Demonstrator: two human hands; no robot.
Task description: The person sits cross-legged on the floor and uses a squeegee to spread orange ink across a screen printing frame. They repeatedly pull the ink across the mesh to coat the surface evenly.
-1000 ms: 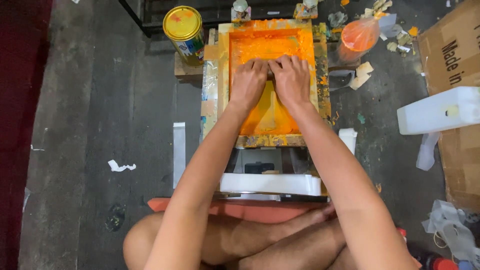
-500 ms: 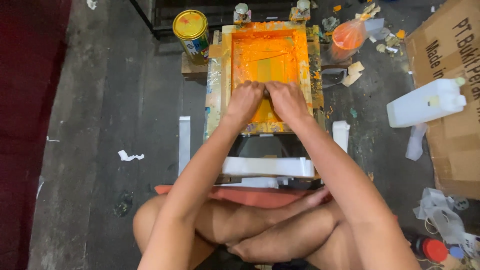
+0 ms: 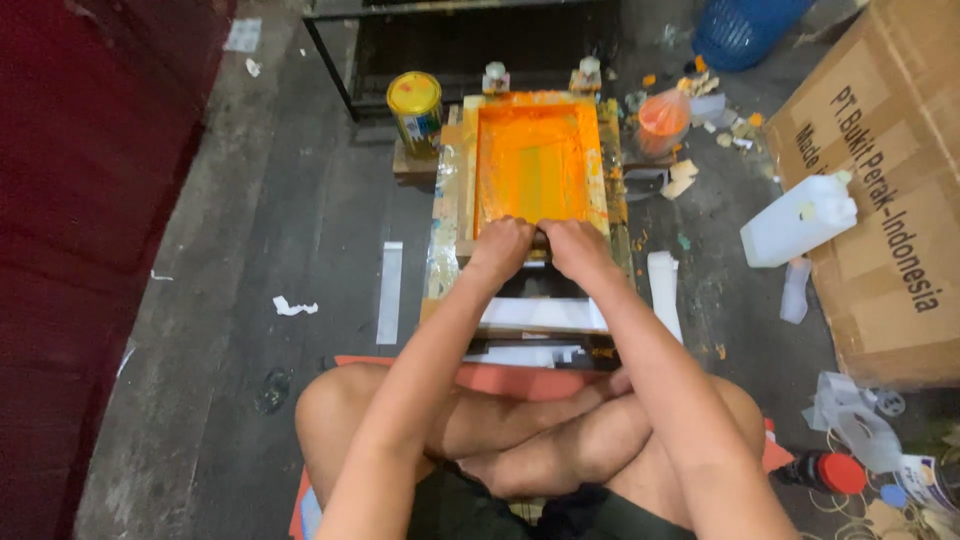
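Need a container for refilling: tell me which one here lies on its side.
The white plastic jug beside the cardboard box; the yellow-lidded paint can stands upright.

Screen-printing frame (image 3: pixel 532 170): rectangular, wooden border smeared with orange and paler paint, lying flat on a low stand on the floor, long axis running away from the person. Mesh inside is coated in bright orange ink, with a paler yellow-green patch near the middle. Two clamps sit at the far edge.

Squeegee (image 3: pixel 541 238): lies crosswise at the near end of the frame, almost wholly covered; only a dark strip shows between the hands. Left hand (image 3: pixel 503 243) and right hand (image 3: pixel 577 245) press down on it side by side, knuckles up, thumbs nearly touching.
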